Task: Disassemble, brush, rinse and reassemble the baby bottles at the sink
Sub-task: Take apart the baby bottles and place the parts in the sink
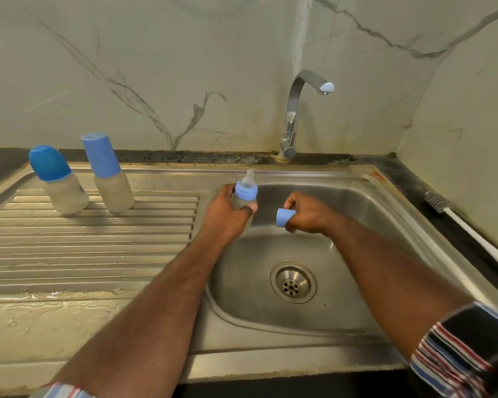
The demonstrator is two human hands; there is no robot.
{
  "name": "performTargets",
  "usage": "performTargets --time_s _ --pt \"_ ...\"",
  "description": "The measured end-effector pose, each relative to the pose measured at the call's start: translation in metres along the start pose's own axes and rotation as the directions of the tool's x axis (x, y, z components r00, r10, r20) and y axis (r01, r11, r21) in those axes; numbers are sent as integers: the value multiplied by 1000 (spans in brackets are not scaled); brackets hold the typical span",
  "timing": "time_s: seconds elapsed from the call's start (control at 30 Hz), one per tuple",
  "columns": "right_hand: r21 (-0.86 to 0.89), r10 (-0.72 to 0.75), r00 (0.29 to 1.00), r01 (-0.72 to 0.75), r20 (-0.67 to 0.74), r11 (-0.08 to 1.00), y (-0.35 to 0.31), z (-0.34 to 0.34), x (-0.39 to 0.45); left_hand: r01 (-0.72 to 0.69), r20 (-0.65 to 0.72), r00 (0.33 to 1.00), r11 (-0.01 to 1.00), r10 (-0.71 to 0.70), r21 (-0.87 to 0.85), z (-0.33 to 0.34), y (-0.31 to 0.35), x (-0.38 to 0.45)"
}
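Observation:
My left hand [227, 216] grips a small baby bottle [245, 193] upright over the left edge of the sink basin [342, 282]; its blue collar and clear teat are uncovered. My right hand [305, 215] holds the bottle's light blue cap [283, 217] just to the right, above the basin. Two more capped bottles stand on the drainboard [84, 254]: one with a rounded dark blue cap [58, 179] and one with a taller light blue cap [108, 173].
The chrome tap [292, 119] rises behind the basin with no water running. A white-handled bottle brush [469, 228] lies on the dark counter to the right. The drain [293, 282] sits mid-basin. The front counter [55, 326] is wet.

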State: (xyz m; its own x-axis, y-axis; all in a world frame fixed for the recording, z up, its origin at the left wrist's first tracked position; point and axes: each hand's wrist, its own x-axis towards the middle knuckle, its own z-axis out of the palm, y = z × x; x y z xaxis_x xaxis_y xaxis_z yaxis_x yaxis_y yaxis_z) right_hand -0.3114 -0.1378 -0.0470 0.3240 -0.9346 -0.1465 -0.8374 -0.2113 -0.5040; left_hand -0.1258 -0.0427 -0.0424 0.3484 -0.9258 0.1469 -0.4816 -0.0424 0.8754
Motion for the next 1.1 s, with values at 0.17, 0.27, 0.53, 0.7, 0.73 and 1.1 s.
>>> performTargets --time_s 0.17,0.27,0.53,0.7,0.73,1.1 --pt "-258 -21 965 92 262 962 -10 46 25 -16 0 1000 999 16 41 3 -4 0" --pt "-317 -17 968 98 249 943 -17 67 37 -7 -11 1000 999 8 36 5 -5 1" --pt "-269 -58 928 166 367 949 -26 96 48 13 -12 1000 999 -13 30 8 -11 4" --pt "-267 -54 919 170 391 949 -29 95 47 10 7 1000 999 -10 31 9 -15 5" --pt "-273 -47 918 166 394 947 -28 94 46 10 12 1000 1000 -10 27 8 -16 6" --pt "404 -45 974 -50 222 913 -67 -32 4 -39 130 991 978 12 203 9 -14 6"
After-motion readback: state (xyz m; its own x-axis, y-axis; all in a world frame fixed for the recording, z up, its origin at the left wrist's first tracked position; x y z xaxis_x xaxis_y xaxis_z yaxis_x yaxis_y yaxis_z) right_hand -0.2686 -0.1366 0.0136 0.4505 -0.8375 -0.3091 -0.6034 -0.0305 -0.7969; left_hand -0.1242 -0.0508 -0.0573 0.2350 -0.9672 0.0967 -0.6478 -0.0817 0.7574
